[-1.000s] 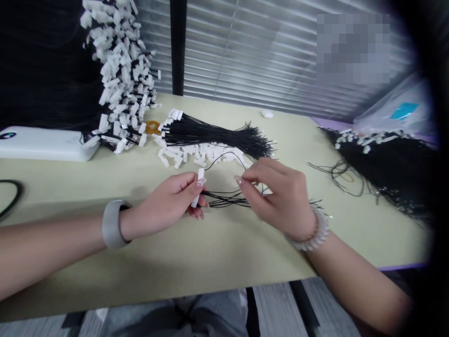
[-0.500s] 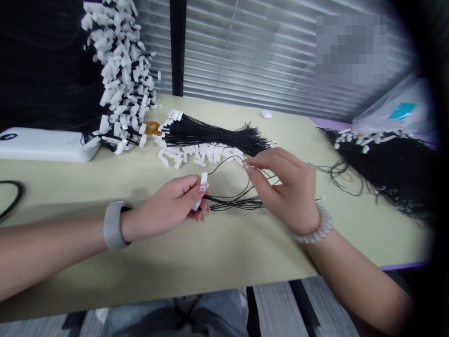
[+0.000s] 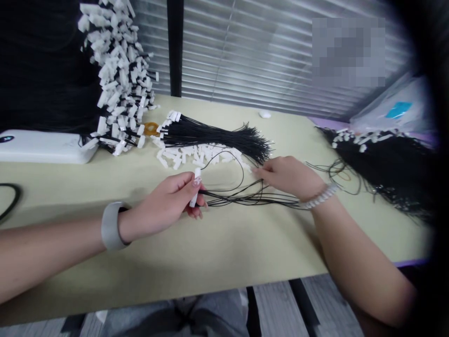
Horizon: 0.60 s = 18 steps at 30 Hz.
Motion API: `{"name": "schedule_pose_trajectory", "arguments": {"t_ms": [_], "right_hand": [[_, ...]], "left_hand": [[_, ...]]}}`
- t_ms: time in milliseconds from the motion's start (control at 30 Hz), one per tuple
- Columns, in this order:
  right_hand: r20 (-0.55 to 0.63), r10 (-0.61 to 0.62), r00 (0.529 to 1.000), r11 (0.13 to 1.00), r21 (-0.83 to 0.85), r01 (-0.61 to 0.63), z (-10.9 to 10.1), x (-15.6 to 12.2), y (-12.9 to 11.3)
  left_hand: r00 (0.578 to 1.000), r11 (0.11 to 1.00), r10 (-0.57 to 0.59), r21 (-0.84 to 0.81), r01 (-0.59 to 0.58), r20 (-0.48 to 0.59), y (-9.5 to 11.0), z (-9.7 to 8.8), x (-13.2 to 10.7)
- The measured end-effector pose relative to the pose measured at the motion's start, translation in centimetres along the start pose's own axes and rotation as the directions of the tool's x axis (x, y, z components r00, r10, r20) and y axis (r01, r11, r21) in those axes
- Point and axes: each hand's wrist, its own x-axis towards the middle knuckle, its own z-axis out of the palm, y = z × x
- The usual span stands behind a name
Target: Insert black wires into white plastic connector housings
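In the middle of the table, my left hand [image 3: 171, 199] is closed around a white connector [image 3: 195, 185], with the thumb pressed on its face. Several thin black wires [image 3: 242, 200] run from this connector to the right across the table. One wire [image 3: 242, 166] rises from the connector's top end and loops back toward my left hand. My right hand [image 3: 289, 175] is low over the table, its fingertips together just right of the loose white connectors [image 3: 217, 153] and near the cut ends of a wire bundle [image 3: 217, 133]. What those fingertips pinch, if anything, cannot be made out.
A large heap of white-ended black wires [image 3: 119, 79] stands at the left, behind a white phone-like device [image 3: 45, 147]. An amber tape ring [image 3: 151, 128] lies beside it. More black wires [image 3: 382, 164] and a clear plastic bag [image 3: 417, 98] are at the right. Blinds [image 3: 245, 56] border the back.
My right hand has moved a little right and down, off the looped wire, which now arcs free. My left hand keeps its hold on the connector and has shifted slightly left.
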Motion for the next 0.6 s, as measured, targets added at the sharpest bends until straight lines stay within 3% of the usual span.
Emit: {"name": "schedule_pose_trajectory", "arguments": {"t_ms": [167,300,400,500,533,600], "right_hand": [[0.004,-0.061,0.998,0.998,0.003,0.061,0.8,0.4,-0.5],[-0.013,-0.091,0.996,0.994,0.062,0.092,0.2,0.0,-0.6],[-0.179,-0.011,0.984,0.948,0.31,0.067,-0.6,-0.3,-0.1],[-0.386,0.166,0.907,0.794,0.598,0.109,-1.4,-0.4,1.1],[-0.446,0.22,0.868,0.705,0.687,0.175,-1.7,-0.3,1.6],[-0.529,0.339,0.778,0.441,0.82,0.365,-2.3,0.0,2.9]], "left_hand": [[1.0,1.0,-0.01,0.011,0.01,0.01,0.0,0.0,-0.2],[1.0,1.0,-0.024,0.007,0.024,0.016,0.0,0.0,-0.2],[0.999,1.0,-0.029,-0.004,0.03,0.024,0.1,0.1,-0.2],[0.999,1.0,-0.023,0.006,0.023,0.026,0.2,0.1,-0.2],[0.999,1.0,-0.018,0.016,0.017,0.027,0.3,0.1,-0.2],[1.0,0.999,-0.011,0.032,0.01,0.029,0.4,0.2,-0.3]]}}
